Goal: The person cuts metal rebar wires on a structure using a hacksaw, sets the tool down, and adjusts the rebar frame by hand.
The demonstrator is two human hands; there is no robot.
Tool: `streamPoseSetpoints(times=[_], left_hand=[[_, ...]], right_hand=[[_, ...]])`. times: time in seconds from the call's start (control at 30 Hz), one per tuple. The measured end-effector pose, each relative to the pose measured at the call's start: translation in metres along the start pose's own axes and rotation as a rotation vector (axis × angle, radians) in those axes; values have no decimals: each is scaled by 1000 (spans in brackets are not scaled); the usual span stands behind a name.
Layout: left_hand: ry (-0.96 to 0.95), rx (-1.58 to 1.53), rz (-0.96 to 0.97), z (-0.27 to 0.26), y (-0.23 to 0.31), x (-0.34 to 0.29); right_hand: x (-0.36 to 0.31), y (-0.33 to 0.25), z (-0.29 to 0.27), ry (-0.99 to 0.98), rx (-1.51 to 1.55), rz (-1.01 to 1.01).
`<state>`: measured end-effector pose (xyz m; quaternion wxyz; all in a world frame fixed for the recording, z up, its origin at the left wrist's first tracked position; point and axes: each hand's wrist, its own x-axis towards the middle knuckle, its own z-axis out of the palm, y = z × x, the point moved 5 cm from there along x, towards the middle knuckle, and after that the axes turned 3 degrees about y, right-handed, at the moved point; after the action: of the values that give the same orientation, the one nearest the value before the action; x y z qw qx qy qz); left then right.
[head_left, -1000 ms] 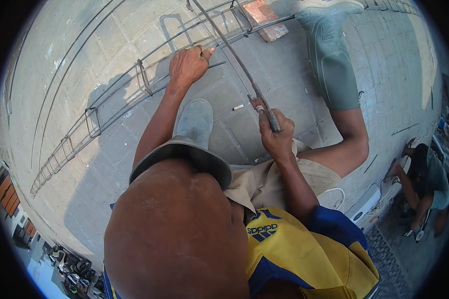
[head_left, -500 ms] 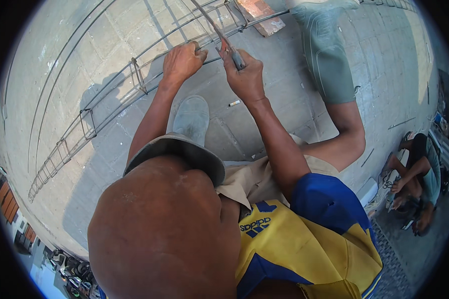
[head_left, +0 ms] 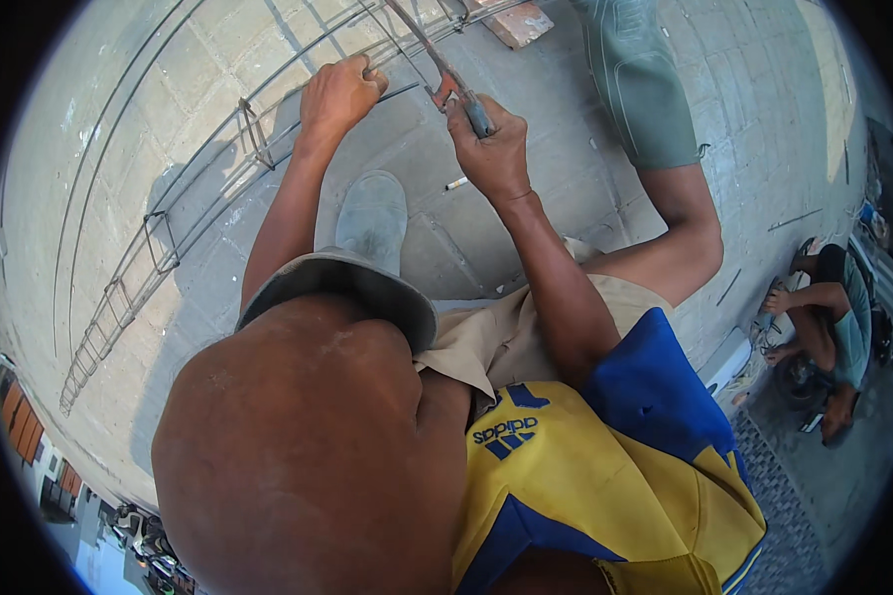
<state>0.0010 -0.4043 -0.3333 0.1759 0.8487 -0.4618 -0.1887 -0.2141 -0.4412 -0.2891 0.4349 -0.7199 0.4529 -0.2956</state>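
My right hand (head_left: 496,149) is closed around the handle of a hacksaw (head_left: 435,52), whose red-and-grey grip points toward me. Its frame and thin blade reach away across the steel rods at the top of the view. To the left, my left hand (head_left: 339,97) is closed on a rod of a long rebar cage (head_left: 256,139). One rod end sticks out just right of that hand, near the blade. The exact spot where the blade meets the steel is hard to make out.
A reddish brick (head_left: 519,24) lies by the cage at the top. Loose long rods (head_left: 81,198) curve along the left. A cigarette (head_left: 455,183) lies on the paved floor between my boots (head_left: 372,223). Another person (head_left: 833,327) crouches at the far right.
My right hand has drawn the hacksaw back toward me relative to the rods. My left hand keeps its grip on the cage. The whole view has shifted slightly.
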Motion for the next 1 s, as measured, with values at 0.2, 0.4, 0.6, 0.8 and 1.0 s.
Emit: streamPoseSetpoints(times=[0.2,0.4,0.6,0.8,1.0], left_hand=[[39,47,-12,0,-5,-8],[149,75,23,-10,-13,21],[67,10,-36,-10,-18,8],[113,30,-28,-8,-8,12],[130,7,-16,-3,-22,12]], right_hand=[[-132,-32,-102,-47,-181,17],[-87,36,-75,84,186,296],[-99,-10,-97,-91,-28,209],[-87,15,-88,40,-29,195],[-81,-22,-95,-59,-99,132]])
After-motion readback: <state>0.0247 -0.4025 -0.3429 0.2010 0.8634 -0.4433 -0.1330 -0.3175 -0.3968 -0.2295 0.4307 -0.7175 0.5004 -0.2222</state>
